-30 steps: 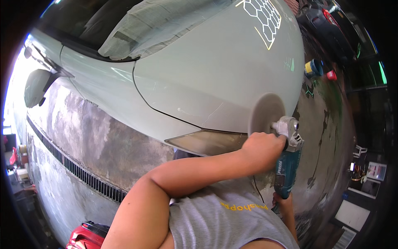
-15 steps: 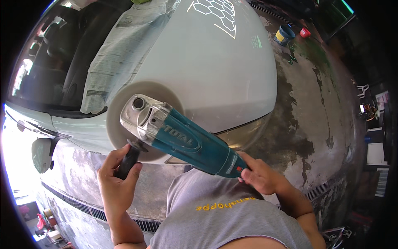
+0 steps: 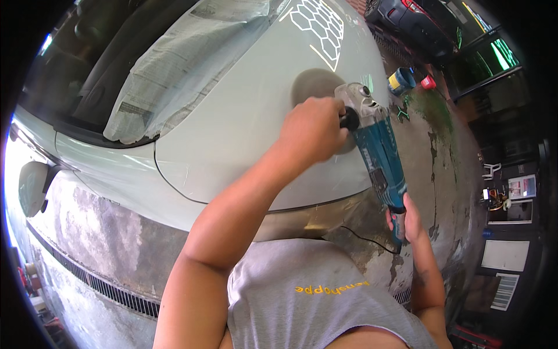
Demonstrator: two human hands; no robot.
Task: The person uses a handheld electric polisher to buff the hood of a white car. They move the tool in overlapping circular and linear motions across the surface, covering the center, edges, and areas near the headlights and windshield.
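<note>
Both hands hold a teal and silver polisher (image 3: pixel 381 152) over the front corner of a pale grey-white car hood (image 3: pixel 244 139). My left hand (image 3: pixel 314 129) is closed around its black side handle (image 3: pixel 350 119), the arm stretched across the fender. My right hand (image 3: pixel 412 218) wraps the rear grip, with its fingers partly hidden behind the tool. The round pad (image 3: pixel 313 86) under the silver head is smeared by motion and lies against the hood. Just beyond it is a white honeycomb pattern (image 3: pixel 317 26) on the paint. Newspaper and clear plastic film (image 3: pixel 186 61) cover the windshield's base.
A black cord (image 3: pixel 366 241) trails from the polisher's rear. A blue bucket (image 3: pixel 401 81) and a red container (image 3: pixel 428 82) stand on the stained concrete floor, with a dark car (image 3: pixel 410 23) beyond. The side mirror (image 3: pixel 34 185) juts out at left above a drain grate (image 3: pixel 96 275).
The polisher has moved from the rear of the fender, near the windshield, rightward and forward to the hood's front. Its body has swung to point more away from me. Both hands kept their hold.
</note>
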